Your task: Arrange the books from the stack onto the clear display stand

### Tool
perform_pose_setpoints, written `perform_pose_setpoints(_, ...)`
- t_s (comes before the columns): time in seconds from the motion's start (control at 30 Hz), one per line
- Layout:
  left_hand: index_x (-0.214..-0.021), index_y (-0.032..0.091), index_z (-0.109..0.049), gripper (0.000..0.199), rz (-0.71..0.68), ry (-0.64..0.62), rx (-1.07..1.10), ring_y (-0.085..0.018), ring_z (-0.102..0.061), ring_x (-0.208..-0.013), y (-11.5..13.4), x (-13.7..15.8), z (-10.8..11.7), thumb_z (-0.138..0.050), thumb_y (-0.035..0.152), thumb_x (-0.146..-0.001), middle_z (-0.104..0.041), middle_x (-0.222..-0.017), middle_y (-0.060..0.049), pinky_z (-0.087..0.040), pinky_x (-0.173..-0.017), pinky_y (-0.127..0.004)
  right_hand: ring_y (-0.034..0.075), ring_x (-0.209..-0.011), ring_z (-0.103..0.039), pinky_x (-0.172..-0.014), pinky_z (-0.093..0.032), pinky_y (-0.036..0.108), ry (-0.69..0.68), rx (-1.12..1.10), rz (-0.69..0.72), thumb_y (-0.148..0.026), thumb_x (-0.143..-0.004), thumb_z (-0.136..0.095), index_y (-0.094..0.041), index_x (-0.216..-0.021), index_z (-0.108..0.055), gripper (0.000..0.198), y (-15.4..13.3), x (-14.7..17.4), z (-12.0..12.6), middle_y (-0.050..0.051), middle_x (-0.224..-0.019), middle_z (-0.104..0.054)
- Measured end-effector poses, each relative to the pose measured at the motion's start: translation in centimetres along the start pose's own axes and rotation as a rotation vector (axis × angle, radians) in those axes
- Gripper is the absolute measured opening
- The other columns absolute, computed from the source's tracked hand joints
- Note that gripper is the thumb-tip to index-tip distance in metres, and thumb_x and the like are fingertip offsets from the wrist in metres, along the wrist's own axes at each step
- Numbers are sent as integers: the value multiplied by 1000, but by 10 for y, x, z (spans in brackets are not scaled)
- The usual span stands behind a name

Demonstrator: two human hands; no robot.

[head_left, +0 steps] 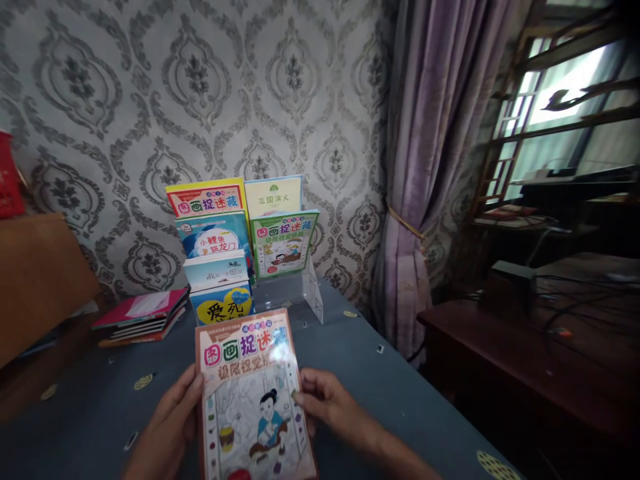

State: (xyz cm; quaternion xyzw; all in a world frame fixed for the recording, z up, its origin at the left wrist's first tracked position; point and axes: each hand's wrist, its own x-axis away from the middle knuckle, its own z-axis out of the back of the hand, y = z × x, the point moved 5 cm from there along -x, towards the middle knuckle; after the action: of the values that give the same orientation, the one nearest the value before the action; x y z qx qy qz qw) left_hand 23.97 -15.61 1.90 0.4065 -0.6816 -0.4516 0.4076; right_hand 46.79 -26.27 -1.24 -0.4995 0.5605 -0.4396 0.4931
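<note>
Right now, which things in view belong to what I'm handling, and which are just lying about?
Likely part of it:
brown-bordered picture book, in left hand and right hand
clear plastic rack with upright colourful books
perhaps pink-topped book stack

Likely lying about:
brown cardboard box
dark boxy device on the maroon wooden desk

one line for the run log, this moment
left hand: holds brown-edged book, left edge | right hand: holds its right edge | ahead: clear rack bearing other books | left of rack: book pile
</note>
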Motion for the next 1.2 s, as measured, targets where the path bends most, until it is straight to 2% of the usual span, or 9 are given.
perform_pose_setpoints(0.13, -122, 25, -72, 72, -129, -126, -74, -35, -69, -118, 16, 0, -23, -85, 65, -64, -77, -120, -7, -60, -98, -42, 15, -69, -58, -66, -51, 29, 141, 259, 170, -68, -86, -64, -21, -84, -63, 47, -33, 13, 16, 2, -81, -64)
perform_pose_setpoints(0.3, -114, 24, -75, 63, -330, -110, -405, -34, -64, -125, 5, 4, -23, -68, 74, -77, -75, -126, -6, -53, -109, -41, 26, -92, -65, -86, -56, 42, 315, 527, 184, -62, -92, -58, -27, -107, -71, 41, -20, 30, 31, 7, -98, -72)
perform_pose_setpoints(0.4, -113, 25, -75, 54, -473, -103, -628, -32, -67, -120, 8, 4, -21, -57, 70, -88, -75, -125, -7, -55, -104, -38, 29, -97, -66, -89, -56, 46, 338, 574, 165, -60, -93, -58, -29, -115, -70, 41, -9, 31, 35, 9, -104, -74)
perform_pose_setpoints(0.5, -111, 27, -74, 39, -646, -199, -872, -29, -70, -113, 28, 3, -30, -54, 56, -94, -75, -122, -7, -58, -97, -34, 27, -91, -67, -85, -57, 44, 293, 587, 190, -57, -97, -53, -26, -112, -70, 39, -15, 24, 38, 8, -97, -73)
perform_pose_setpoints(0.6, -101, 26, -71, 31, -833, -310, -1016, -24, -74, -94, 58, 6, -52, -48, 46, -98, -78, -101, -7, -60, -81, -29, 24, -84, -66, -82, -58, 41, 282, 623, 270, -55, -99, -50, -23, -106, -69, 37, -39, 13, 46, 6, -88, -71)
perform_pose_setpoints(0.73, -93, 23, -64, 23, -1047, -235, -1068, -18, -69, -67, 106, 7, -90, -47, 37, -98, -75, -84, -2, -53, -62, -26, 23, -85, -63, -87, -58, 44, 367, 727, 439, -49, -99, -53, -22, -103, -65, 30, -94, -6, 67, 7, -93, -69)
perform_pose_setpoints(0.97, -94, 19, -65, 15, -1398, -155, -1064, -21, -70, -77, 180, -14, -152, -53, 28, -94, -76, -87, -5, -51, -68, -31, 26, -102, -66, -93, -57, 46, 462, 769, 803, -42, -94, -58, -20, -111, -63, 28, -195, -60, 112, 11, -110, -69)
perform_pose_setpoints(1.07, -102, 19, -66, 16, -1460, -112, -1066, -23, -71, -82, 197, -27, -165, -54, 25, -94, -77, -92, -6, -53, -72, -34, 27, -100, -66, -93, -57, 46, 506, 810, 862, -43, -93, -57, -20, -114, -64, 31, -216, -82, 125, 10, -109, -70)
perform_pose_setpoints(1.2, -105, 19, -66, 17, -1456, -102, -1071, -23, -72, -81, 204, -44, -173, -55, 24, -92, -77, -91, -5, -54, -73, -34, 27, -97, -66, -92, -56, 47, 534, 870, 871, -39, -93, -55, -18, -116, -64, 32, -222, -102, 136, 10, -107, -70)
